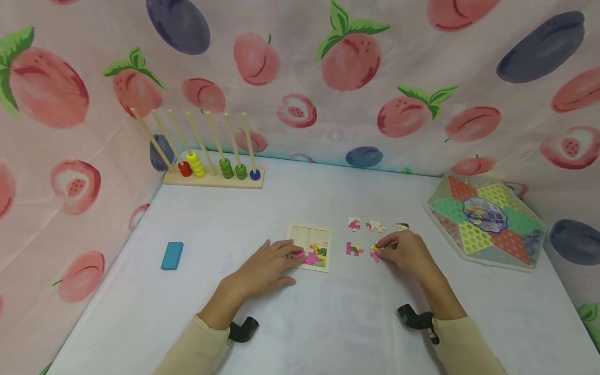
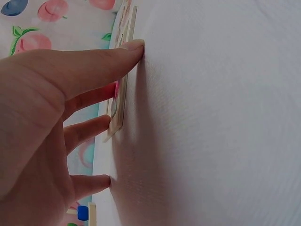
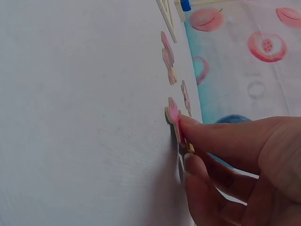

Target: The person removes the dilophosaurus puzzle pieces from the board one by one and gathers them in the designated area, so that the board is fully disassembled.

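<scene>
My left hand (image 1: 264, 268) lies over the left side of a shallow wooden puzzle tray (image 1: 300, 228), its fingers spread and fairly straight, fingertips touching the tray. Pink and green jigsaw pieces (image 1: 320, 253) fill the tray's lower right part; a pink bit shows under the left fingers. In the left wrist view the thumb (image 2: 103, 63) extends past the tray's near edge (image 2: 123, 101). To the right, my right hand (image 1: 404, 250) pinches a pink and yellow puzzle piece (image 3: 174, 115) between thumb and fingers, tilted up from the cloth. Another pink piece (image 1: 354, 249) lies just left of it.
More loose pieces (image 1: 375, 225) lie behind the right hand. A bead-and-peg counting stand (image 1: 213, 179) is at the back left, a blue block (image 1: 172, 255) at the left. A hexagonal game box (image 1: 487, 221) sits at the right, near the fruit-patterned backdrop (image 1: 328, 120).
</scene>
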The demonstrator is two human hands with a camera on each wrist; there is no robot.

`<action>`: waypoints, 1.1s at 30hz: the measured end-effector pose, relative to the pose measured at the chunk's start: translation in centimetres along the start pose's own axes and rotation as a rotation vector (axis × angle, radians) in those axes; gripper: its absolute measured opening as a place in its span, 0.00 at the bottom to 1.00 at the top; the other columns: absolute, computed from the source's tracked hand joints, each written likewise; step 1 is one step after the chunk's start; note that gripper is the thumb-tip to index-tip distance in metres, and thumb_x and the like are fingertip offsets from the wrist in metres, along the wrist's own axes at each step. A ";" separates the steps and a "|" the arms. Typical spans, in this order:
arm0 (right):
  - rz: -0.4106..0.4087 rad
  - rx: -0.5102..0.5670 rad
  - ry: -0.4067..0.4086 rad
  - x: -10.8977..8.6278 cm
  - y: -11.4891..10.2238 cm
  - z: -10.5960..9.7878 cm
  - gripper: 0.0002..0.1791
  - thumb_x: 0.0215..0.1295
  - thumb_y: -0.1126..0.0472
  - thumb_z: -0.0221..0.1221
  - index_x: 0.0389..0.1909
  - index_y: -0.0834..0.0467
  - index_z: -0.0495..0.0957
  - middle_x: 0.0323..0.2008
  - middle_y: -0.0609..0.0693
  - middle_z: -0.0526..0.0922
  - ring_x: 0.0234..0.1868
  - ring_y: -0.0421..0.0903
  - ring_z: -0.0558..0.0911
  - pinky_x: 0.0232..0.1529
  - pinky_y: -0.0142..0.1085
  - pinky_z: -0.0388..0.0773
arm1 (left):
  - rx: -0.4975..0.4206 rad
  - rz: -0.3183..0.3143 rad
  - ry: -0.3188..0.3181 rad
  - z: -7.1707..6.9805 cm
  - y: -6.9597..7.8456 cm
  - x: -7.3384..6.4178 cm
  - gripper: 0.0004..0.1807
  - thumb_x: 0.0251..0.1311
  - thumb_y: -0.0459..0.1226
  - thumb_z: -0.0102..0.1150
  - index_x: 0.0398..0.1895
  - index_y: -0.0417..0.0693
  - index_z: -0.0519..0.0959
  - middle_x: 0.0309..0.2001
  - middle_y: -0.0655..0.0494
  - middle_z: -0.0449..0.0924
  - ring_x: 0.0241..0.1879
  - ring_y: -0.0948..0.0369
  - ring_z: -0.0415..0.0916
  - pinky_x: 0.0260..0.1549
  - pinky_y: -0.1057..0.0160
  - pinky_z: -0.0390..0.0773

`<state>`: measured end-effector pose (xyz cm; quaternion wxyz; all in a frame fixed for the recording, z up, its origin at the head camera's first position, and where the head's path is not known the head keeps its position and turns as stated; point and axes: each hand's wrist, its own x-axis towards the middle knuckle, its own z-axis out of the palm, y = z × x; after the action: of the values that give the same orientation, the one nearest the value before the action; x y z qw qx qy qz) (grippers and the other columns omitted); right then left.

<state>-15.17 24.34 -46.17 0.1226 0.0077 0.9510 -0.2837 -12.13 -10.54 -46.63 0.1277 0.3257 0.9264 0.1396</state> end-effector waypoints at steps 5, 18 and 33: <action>0.016 -0.045 0.018 -0.1 -0.3 0.0 0.08 0.59 0.59 0.72 0.38 0.56 0.90 0.40 0.55 0.87 0.39 0.48 0.80 0.36 0.34 0.71 | -0.008 -0.003 0.001 -0.1 0.0 -0.1 0.30 0.63 0.48 0.69 0.69 0.55 0.76 0.74 0.58 0.70 0.79 0.51 0.59 0.74 0.32 0.60; 0.011 -0.043 0.016 -0.1 -0.1 0.1 0.09 0.58 0.58 0.73 0.39 0.55 0.90 0.35 0.53 0.87 0.36 0.47 0.80 0.34 0.34 0.70 | -0.005 0.006 0.014 0.1 -0.2 -0.1 0.29 0.63 0.48 0.69 0.68 0.56 0.77 0.74 0.59 0.71 0.79 0.51 0.60 0.74 0.32 0.60; -0.039 0.032 0.028 -0.1 -1.2 -0.7 0.15 0.67 0.51 0.66 0.47 0.58 0.87 0.46 0.58 0.88 0.44 0.51 0.84 0.39 0.33 0.78 | -0.021 0.006 0.001 0.0 -0.1 -0.1 0.29 0.65 0.49 0.67 0.69 0.56 0.76 0.74 0.59 0.70 0.79 0.51 0.58 0.74 0.32 0.59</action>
<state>-15.35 23.73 -44.94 0.1037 -0.0048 0.9479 -0.3012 -12.15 -10.69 -46.69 0.1304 0.3269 0.9240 0.1498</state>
